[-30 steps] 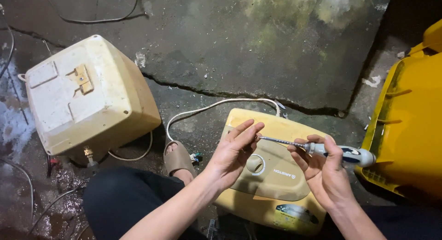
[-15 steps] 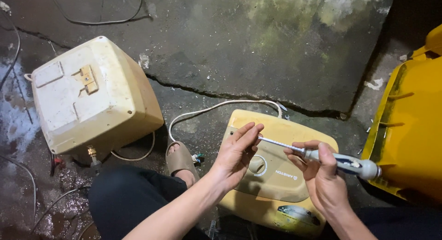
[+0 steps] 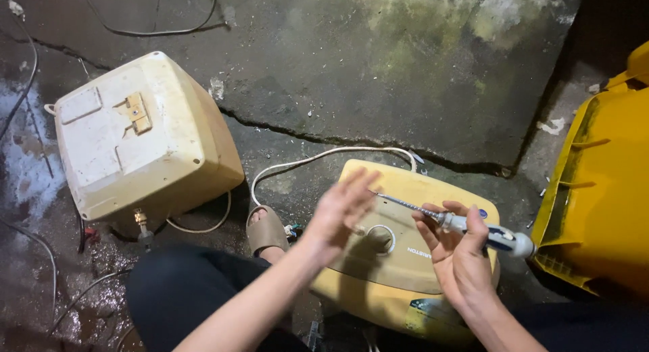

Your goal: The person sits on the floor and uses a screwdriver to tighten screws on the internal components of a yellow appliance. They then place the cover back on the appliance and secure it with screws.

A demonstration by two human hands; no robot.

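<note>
My right hand (image 3: 463,257) grips a screwdriver (image 3: 473,227) by its pale and blue handle, the thin shaft pointing left over a yellowed appliance casing (image 3: 405,257) with a round dial. My left hand (image 3: 338,213), fingers spread and motion-blurred, hovers just left of the shaft's tip above the casing and holds nothing. The casing lies on the concrete in front of my knees.
A second cream boxy casing (image 3: 135,142) sits at the left with a white cord (image 3: 318,156) running toward the yellow one. A yellow plastic bin (image 3: 602,190) stands at the right edge. My sandalled foot (image 3: 266,232) rests between them. Loose wires cross the wet, cracked floor.
My left hand has let go of the screwdriver shaft's tip and opened, moving slightly left. The right hand keeps holding the screwdriver over the casing.
</note>
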